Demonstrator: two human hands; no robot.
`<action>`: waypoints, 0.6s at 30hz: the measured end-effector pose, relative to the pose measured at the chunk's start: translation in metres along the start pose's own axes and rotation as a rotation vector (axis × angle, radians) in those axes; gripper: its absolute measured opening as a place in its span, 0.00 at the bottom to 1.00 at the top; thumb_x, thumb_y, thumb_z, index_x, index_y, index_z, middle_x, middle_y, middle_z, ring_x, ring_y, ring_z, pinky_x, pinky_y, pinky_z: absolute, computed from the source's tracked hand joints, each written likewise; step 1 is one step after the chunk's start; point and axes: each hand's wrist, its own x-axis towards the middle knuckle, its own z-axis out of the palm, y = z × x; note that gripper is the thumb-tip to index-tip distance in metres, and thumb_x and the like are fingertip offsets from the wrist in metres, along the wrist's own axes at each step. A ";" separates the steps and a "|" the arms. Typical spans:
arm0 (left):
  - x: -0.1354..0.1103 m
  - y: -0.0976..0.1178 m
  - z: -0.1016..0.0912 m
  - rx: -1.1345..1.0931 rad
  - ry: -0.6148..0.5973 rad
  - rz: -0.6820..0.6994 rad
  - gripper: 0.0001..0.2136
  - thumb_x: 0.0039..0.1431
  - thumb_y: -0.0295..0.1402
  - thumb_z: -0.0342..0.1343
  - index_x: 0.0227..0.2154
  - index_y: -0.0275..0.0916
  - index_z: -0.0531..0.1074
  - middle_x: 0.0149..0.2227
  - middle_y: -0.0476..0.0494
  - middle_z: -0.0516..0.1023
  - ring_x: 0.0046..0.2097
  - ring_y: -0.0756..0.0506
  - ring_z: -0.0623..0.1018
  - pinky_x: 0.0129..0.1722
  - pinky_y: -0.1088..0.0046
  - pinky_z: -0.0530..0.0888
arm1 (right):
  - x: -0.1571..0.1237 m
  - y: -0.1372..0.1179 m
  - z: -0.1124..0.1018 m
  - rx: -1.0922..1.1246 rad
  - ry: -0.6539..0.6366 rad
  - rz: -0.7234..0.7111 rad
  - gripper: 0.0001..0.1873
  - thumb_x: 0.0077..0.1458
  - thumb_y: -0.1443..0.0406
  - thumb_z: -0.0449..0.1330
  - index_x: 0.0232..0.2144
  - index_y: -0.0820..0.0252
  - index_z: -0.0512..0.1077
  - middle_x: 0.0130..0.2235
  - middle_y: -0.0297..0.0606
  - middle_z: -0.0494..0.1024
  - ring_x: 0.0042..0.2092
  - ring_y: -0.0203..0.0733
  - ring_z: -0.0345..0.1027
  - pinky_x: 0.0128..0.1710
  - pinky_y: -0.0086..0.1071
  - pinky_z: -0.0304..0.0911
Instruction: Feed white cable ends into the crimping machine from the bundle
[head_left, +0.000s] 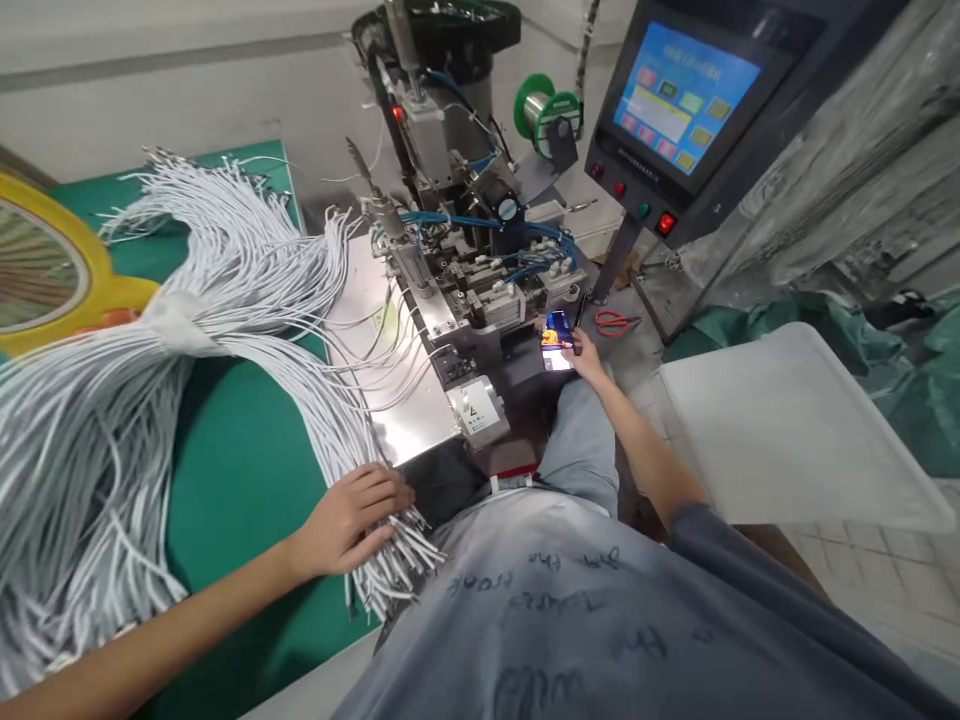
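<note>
My left hand (356, 522) lies over the loose ends of a bundle of white cables (296, 395), palm down. Its fingers stretch across the cables and the thumb is apart from them; the undersides are hidden. On the right, above my thigh, my right hand (589, 358) grips the right edge of a phone (556, 342) with a lit screen. The fingers behind the phone are hidden. A white wrap (178, 322) ties the cables at their middle, and they fan out over the green mat (225, 470).
A machine (480, 260) with blue air tubes stands ahead, beside a metal plate (412, 420) crossed by several cables. To the right are a control screen (682, 95), a solder wire spool (544, 108), red-handled pliers (615, 322) and a white tray (795, 430). A yellow-rimmed fan (97, 270) stands left.
</note>
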 end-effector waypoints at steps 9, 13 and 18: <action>0.000 0.004 0.001 0.009 -0.013 -0.023 0.15 0.62 0.36 0.42 0.45 0.38 0.70 0.43 0.39 0.76 0.46 0.42 0.73 0.49 0.61 0.67 | -0.006 0.000 0.003 -0.075 -0.056 -0.041 0.41 0.38 0.68 0.61 0.57 0.61 0.58 0.56 0.46 0.65 0.54 0.50 0.59 0.55 0.44 0.54; -0.002 0.002 0.002 0.018 -0.010 -0.016 0.15 0.61 0.36 0.42 0.45 0.38 0.70 0.43 0.39 0.76 0.45 0.42 0.73 0.49 0.61 0.67 | -0.006 0.000 0.003 -0.098 -0.061 -0.047 0.40 0.39 0.68 0.61 0.57 0.60 0.58 0.56 0.45 0.65 0.54 0.51 0.59 0.55 0.45 0.53; -0.003 0.001 0.004 0.027 -0.003 -0.021 0.15 0.61 0.36 0.42 0.45 0.39 0.71 0.43 0.41 0.77 0.45 0.42 0.74 0.50 0.61 0.67 | -0.006 0.003 0.002 -0.100 -0.059 -0.052 0.39 0.40 0.67 0.61 0.57 0.60 0.58 0.56 0.45 0.65 0.53 0.49 0.59 0.55 0.43 0.55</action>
